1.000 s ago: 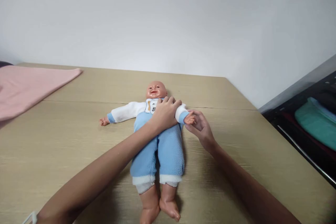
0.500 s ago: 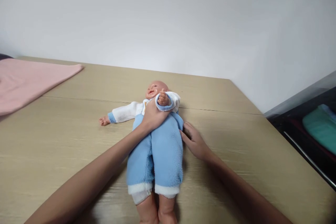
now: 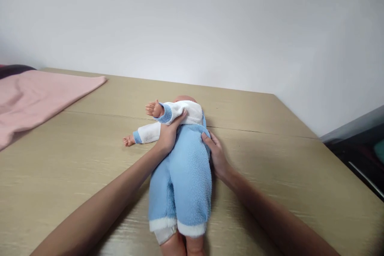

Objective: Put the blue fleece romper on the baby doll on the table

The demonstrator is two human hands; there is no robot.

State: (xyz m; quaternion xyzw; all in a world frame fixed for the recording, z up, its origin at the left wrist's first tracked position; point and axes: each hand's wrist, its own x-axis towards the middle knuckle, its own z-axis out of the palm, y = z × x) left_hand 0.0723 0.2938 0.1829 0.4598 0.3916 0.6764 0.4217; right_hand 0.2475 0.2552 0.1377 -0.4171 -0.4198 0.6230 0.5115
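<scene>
A baby doll (image 3: 186, 176) in a blue and white fleece outfit lies on the table, head away from me, its trunk tilted toward the left. Its raised arm (image 3: 180, 110) crosses over the chest and hides most of the face. My left hand (image 3: 169, 134) is closed round the doll's chest, the thumb lying against the white sleeve. On the opposite side, my right hand (image 3: 216, 152) grips the blue cloth at the waist, thumb on top and fingers partly hidden behind it. The doll's other arm (image 3: 145, 134) stretches out along the tabletop.
A pink cloth (image 3: 45, 96) covers the table's far left part, with a dark item (image 3: 16, 70) behind it. The wooden table (image 3: 264, 176) meets a white wall (image 3: 192, 32). Beyond its right edge stands a black object (image 3: 360, 148).
The doll has tipped toward the left, and its upper arm has swung left across the face. My right hand has moved from beside the outfit to a grip on its waist.
</scene>
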